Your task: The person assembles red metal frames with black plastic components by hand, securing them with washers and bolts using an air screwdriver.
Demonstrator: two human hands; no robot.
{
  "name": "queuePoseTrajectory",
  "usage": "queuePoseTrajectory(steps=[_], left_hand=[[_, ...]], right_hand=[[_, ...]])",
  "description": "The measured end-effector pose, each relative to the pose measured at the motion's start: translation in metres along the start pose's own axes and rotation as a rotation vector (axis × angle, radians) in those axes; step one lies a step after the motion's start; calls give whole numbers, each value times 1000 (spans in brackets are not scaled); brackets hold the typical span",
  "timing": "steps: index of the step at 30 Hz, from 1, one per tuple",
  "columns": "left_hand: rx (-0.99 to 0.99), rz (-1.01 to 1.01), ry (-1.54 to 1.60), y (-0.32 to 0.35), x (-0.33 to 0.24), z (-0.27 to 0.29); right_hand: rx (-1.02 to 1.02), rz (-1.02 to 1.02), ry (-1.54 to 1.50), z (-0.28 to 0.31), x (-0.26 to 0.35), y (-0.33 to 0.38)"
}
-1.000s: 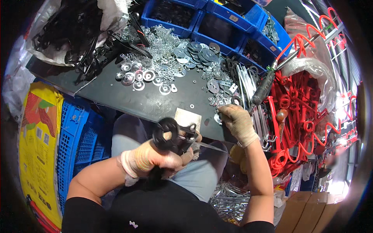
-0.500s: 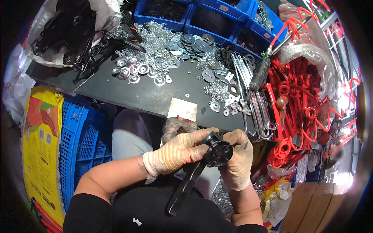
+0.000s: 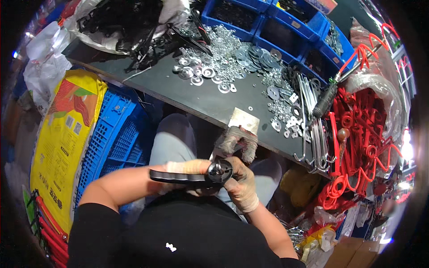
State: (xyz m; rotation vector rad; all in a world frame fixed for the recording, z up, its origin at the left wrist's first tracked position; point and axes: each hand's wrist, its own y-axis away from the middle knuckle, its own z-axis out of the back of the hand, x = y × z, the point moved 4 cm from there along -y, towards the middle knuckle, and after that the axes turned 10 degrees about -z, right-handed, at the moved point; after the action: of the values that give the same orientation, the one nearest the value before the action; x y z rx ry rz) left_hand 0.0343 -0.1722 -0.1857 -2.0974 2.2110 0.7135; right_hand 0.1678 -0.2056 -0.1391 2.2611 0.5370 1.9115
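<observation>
A black lever handle [image 3: 178,177] with a round, hollow-looking head lies across in front of my body, its long grip pointing left over my left forearm. My gloved left hand [image 3: 193,166] is behind it, closed about the part beside the head; its fingertips are mostly hidden. On the other side of the head, my gloved right hand [image 3: 242,184] has its fingers curled against the part. Just beyond the hands, a cloth-wrapped support [image 3: 239,142] hangs at the bench edge beneath a pale square plate [image 3: 244,119].
The dark bench [image 3: 178,96] carries heaped washers [image 3: 257,58], small clear-looking pieces and bent metal rods [image 3: 308,102]. Blue bins [image 3: 279,38] stand behind. Red handles [image 3: 357,120] pile up at right, near a hanging black tool [image 3: 324,103]. At left are a yellow sack [image 3: 67,147] and blue crate [image 3: 107,134].
The lever's grip has swung from pointing down toward me to pointing left. Both hands have come lower and left, and the view has shifted, placing the bench further right.
</observation>
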Motion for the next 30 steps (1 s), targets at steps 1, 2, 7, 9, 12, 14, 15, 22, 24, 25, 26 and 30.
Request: queuePoseTrajectory(steps=[1, 2, 7, 9, 12, 14, 15, 22, 24, 25, 26, 30], left_hand=[[107, 73, 219, -16, 16, 15], [111, -218, 61, -16, 11, 2], [-436, -706, -89, 20, 4, -41], [-623, -1173, -786, -45, 9, 19], [-543, -789, -495, -26, -23, 1], [-533, -740, -1373, 10, -83, -24], [-597, -827, -1214, 22, -114, -23], [-1092, -622, -2123, -54, -307, 5], [-952, -450, -2497, -55, -308, -5], [-878, -441, -2504, -55, -311, -3], [-821, -602, -2441, -50, -312, -2], [-599, -410, -2243, -37, -324, -2]], right_hand=[[2, -116, -96, 7, -17, -1], [-4, -113, -98, 9, -14, 0], [-96, 953, 933, -25, 92, 39], [431, 979, 899, -54, 75, 36], [517, 923, 854, -32, 60, 8], [600, 924, 903, -27, 54, 1], [605, 934, 896, -30, 57, 3], [636, 647, 655, 20, 106, -19], [-53, 603, 843, 91, 127, -34], [-462, 588, 1349, 121, 143, -47], [-671, 513, 1661, 149, 152, -61], [-577, 275, 2030, 204, 142, -85]])
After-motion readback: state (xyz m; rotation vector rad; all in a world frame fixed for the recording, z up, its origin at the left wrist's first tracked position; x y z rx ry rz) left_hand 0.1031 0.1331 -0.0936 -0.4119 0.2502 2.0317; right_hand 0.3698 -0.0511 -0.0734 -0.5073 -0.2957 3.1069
